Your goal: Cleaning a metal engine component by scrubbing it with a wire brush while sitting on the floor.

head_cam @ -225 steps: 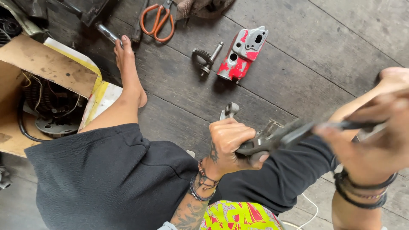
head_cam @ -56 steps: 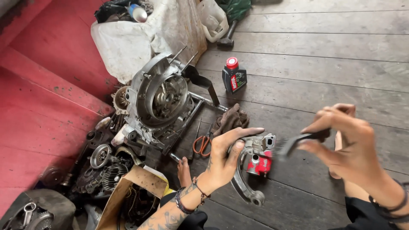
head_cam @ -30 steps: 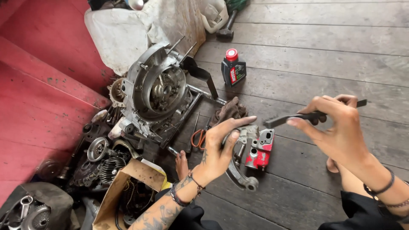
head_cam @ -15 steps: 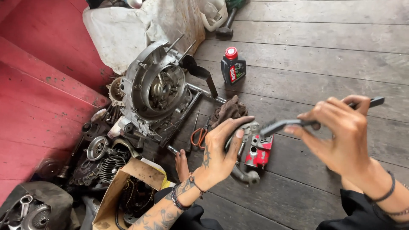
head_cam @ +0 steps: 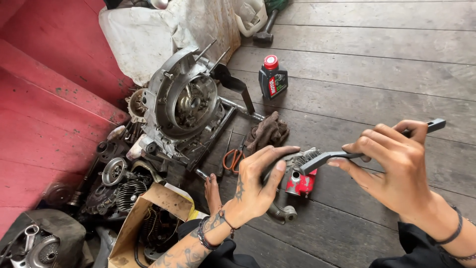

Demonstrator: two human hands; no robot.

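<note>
My left hand [head_cam: 258, 181] grips a curved grey metal engine part [head_cam: 281, 213] whose lower end shows below my palm. My right hand [head_cam: 394, 166] holds a black-handled wire brush [head_cam: 325, 158], its bristle head lying against the part next to my left fingers. Just behind the brush head a red and silver metal part [head_cam: 299, 182] lies on the dark plank floor [head_cam: 367, 94]. My bare foot [head_cam: 213, 191] rests on the floor to the left of my left hand.
A large grey engine casing [head_cam: 181, 106] stands at the left with loose engine parts [head_cam: 116, 178] around it. Orange-handled scissors [head_cam: 232, 158], a brown rag [head_cam: 267, 131], a black oil bottle with a red cap [head_cam: 271, 79], a hammer [head_cam: 265, 30] and an open cardboard box [head_cam: 146, 223] lie nearby.
My right hand has brought the brush down and to the left until its head meets the part in my left hand. The view shifted slightly.
</note>
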